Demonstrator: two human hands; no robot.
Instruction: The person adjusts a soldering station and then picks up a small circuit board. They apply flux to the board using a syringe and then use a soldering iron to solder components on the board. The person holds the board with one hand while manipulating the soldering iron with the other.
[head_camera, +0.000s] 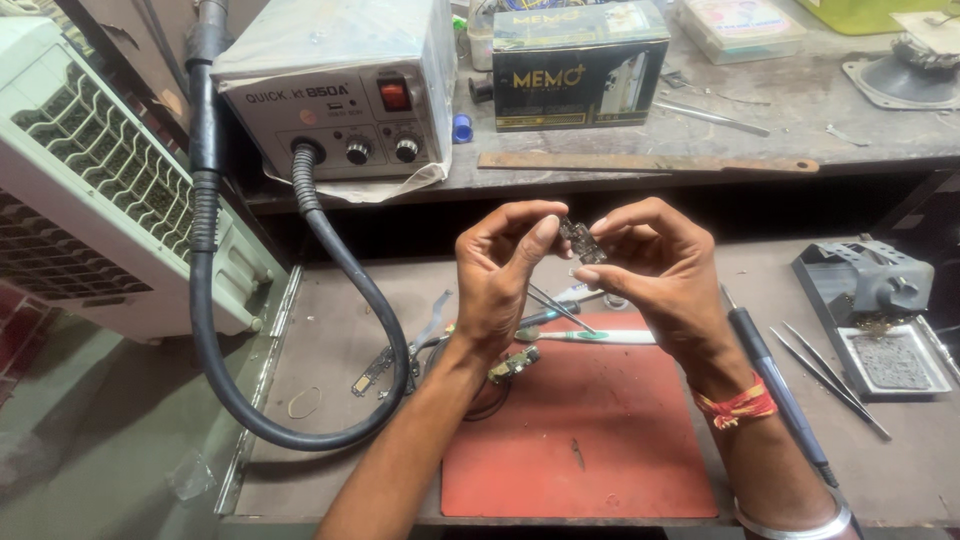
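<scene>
- A small dark circuit board (581, 241) sits pinched between both hands, raised above the bench at about the middle of the view.
- The left hand (497, 285) closes thumb and fingertips on the board's left end; thin tweezers (560, 308) jut out from beneath this hand, though how they are held is hard to tell.
- The right hand (662, 272) grips the board's other end with curled fingers; a red thread band (737, 405) circles that wrist.
- By the look of it the board is under inspection; no tool touches it, and any repair appears not yet begun.
- Directly below the hands lies a red work mat (590, 425), with a toothbrush (600, 337) and another small board (514, 364) at its far edge.
- To the right of the right hand rest a soldering iron (775, 385), loose tweezers (830, 378) and an iron stand (870, 300).
- Beyond the left hand stands a grey hot-air station (335, 90), its black hose (215, 330) looping down.
- The board's details are too small to read; the right forearm is cut off by the frame.
</scene>
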